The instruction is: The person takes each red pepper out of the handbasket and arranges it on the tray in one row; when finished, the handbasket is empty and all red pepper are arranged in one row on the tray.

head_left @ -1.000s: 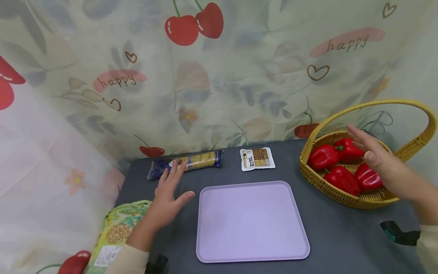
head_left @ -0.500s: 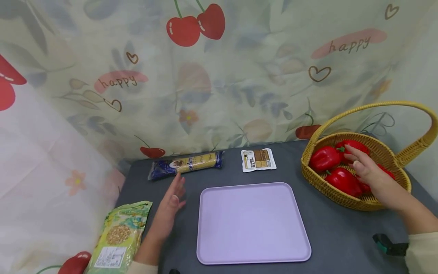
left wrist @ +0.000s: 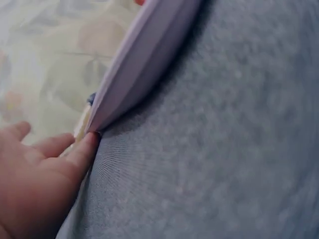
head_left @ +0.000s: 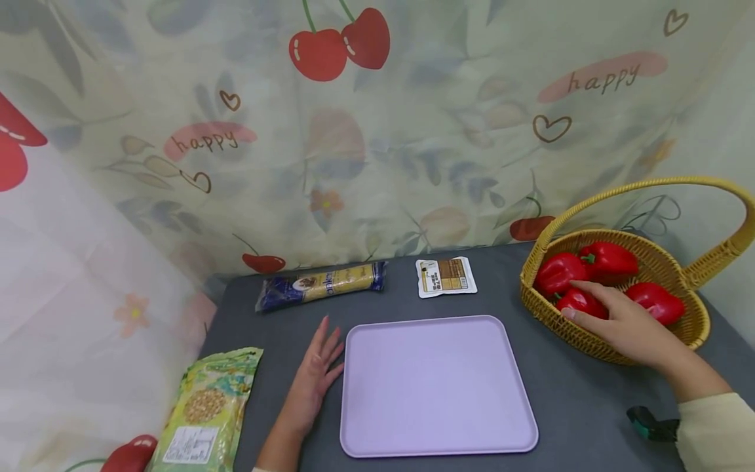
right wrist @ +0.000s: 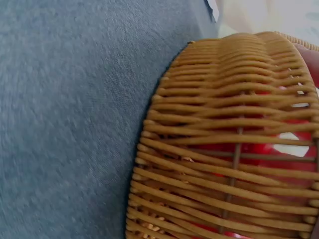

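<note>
My right hand [head_left: 631, 324] reaches into the yellow wicker basket [head_left: 710, 328], its thumb and fingers on either side of the front red bell pepper [head_left: 580, 301]. Other red bell peppers [head_left: 656, 301] lie around it. In the right wrist view the woven basket wall [right wrist: 224, 144] hides most of that hand; a bit of finger [right wrist: 310, 62] shows past the rim. My left hand [head_left: 315, 380], fingers extended, is at the left side of the lilac tray [head_left: 436, 387]. In the left wrist view a fingertip [left wrist: 91, 141] meets the tray's rim [left wrist: 149, 55].
A long blue and yellow pasta packet [head_left: 321, 285] and a small white and brown packet [head_left: 445, 276] lie along the back. A green and yellow bag of grain [head_left: 206, 406] lies at the left. The basket's tall handle [head_left: 649, 183] arches over the peppers.
My right hand has come down from above the basket onto the front pepper. My left hand has moved right and down, from near the pasta packet to the tray's left side.
</note>
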`<state>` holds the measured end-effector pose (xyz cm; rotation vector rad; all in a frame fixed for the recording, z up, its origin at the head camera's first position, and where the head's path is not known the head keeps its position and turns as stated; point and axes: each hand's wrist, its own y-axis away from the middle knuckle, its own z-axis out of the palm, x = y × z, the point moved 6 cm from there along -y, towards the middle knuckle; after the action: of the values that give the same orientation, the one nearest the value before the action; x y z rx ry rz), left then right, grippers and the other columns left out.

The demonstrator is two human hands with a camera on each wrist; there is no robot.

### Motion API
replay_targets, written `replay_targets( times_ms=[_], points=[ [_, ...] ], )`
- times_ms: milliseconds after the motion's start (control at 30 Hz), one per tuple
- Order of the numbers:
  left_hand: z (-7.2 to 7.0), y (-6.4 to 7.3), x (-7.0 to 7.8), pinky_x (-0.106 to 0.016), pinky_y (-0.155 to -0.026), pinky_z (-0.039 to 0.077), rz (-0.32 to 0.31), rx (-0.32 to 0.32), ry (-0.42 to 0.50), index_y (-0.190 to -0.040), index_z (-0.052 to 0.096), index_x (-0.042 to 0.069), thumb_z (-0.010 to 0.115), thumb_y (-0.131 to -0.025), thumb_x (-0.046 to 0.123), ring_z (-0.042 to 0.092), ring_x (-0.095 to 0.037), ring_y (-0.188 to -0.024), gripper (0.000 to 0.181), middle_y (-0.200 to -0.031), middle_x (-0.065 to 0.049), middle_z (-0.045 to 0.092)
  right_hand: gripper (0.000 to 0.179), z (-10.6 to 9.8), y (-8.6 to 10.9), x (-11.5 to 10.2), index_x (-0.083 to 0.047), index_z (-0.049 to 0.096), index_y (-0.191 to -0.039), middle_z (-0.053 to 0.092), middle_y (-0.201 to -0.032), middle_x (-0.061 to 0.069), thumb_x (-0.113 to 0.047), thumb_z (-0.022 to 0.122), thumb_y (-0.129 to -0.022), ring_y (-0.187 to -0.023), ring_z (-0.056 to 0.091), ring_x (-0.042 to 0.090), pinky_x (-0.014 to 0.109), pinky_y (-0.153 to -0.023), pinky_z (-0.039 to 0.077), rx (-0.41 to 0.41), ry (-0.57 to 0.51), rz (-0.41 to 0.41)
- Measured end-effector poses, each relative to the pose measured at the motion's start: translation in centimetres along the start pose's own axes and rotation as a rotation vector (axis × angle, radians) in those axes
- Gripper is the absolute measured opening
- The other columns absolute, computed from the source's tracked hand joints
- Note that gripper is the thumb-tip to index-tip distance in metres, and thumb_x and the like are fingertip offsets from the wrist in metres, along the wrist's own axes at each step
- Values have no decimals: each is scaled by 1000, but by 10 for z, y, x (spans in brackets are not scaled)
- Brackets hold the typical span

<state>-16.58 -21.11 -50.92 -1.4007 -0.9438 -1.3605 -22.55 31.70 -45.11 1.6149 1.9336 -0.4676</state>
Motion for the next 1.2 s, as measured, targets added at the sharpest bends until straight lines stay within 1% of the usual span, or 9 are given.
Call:
replay_targets(
  times_ms=[167, 233, 300, 433, 600, 667, 733, 900, 1200],
  points=[
    [-4, 2, -10, -37, -121, 38, -78, 13, 8, -176, 4, 10, 41, -120, 28, 24, -43, -160, 70, -174, -29, 23, 90, 2, -1, -1, 4, 37, -161, 39, -152, 41, -50, 76, -101, -132, 38, 63, 79, -88, 54, 32, -10, 9],
    [-7, 4, -13, -28, -117, 40, -122, 23, -1, -176, 8, 10, 50, -116, 16, 27, -40, -160, 73, -174, -26, 26, 92, 2, 0, -2, 4, 38, -159, 41, -150, 39, -50, 80, -98, -130, 40, 61, 76, -87, 57, 52, -21, 0],
    [-9, 7, -15, -23, -115, 41, -161, 28, -4, -176, 11, 10, 60, -111, 7, 29, -38, -159, 82, -174, -23, 28, 93, 3, 0, -3, 2, 39, -159, 43, -148, 37, -51, 82, -96, -129, 42, 60, 73, -86, 58, 65, -28, -7],
    [-10, 11, -16, -28, -117, 41, -196, -9, 13, -176, 12, 13, 75, -100, -3, 24, -36, -161, 101, -177, -18, 24, 91, 3, 1, -3, 0, 41, -161, 39, -147, 38, -49, 82, -96, -127, 41, 61, 73, -84, 59, 71, -32, -14],
    [-8, 7, -18, -34, -122, 37, -194, -86, 17, -176, 12, 12, 81, -90, -13, 17, -33, -164, 113, -180, -14, 16, 83, -3, 5, 0, 2, 45, -154, 38, -144, 37, -38, 87, -95, -128, 35, 62, 68, -77, 61, 145, -78, -20],
    [-8, 6, -18, -35, -122, 37, -200, -98, 12, -176, 12, 12, 80, -88, -16, 15, -32, -164, 114, -180, -13, 15, 80, -5, 7, 0, 4, 45, -150, 40, -143, 35, -32, 89, -94, -128, 35, 62, 62, -73, 63, 188, -105, -37],
    [-8, 6, -18, -35, -122, 36, -206, -105, 8, -176, 13, 11, 80, -87, -18, 14, -32, -164, 115, -180, -14, 14, 78, -6, 10, -1, 3, 45, -150, 43, -143, 33, -30, 88, -95, -127, 37, 60, 50, -71, 63, 218, -128, -42],
    [-8, 4, -17, -35, -122, 36, -226, -110, 15, -176, 11, 10, 78, -86, -21, 13, -31, -164, 116, -181, -14, 12, 85, -9, 15, -4, -1, 37, -162, 42, -150, 34, -31, 85, -98, -123, 44, 55, 24, -66, 56, 271, -181, -10],
    [-7, 4, -20, -34, -121, 38, -240, -115, 53, -175, 8, 6, 75, -85, -24, 11, -32, -164, 116, -181, -15, 10, 90, -10, 18, -9, 3, 30, -167, 35, -157, 38, -21, 84, -99, -127, 43, 61, 6, -71, 48, 305, -236, -39]
  ],
)
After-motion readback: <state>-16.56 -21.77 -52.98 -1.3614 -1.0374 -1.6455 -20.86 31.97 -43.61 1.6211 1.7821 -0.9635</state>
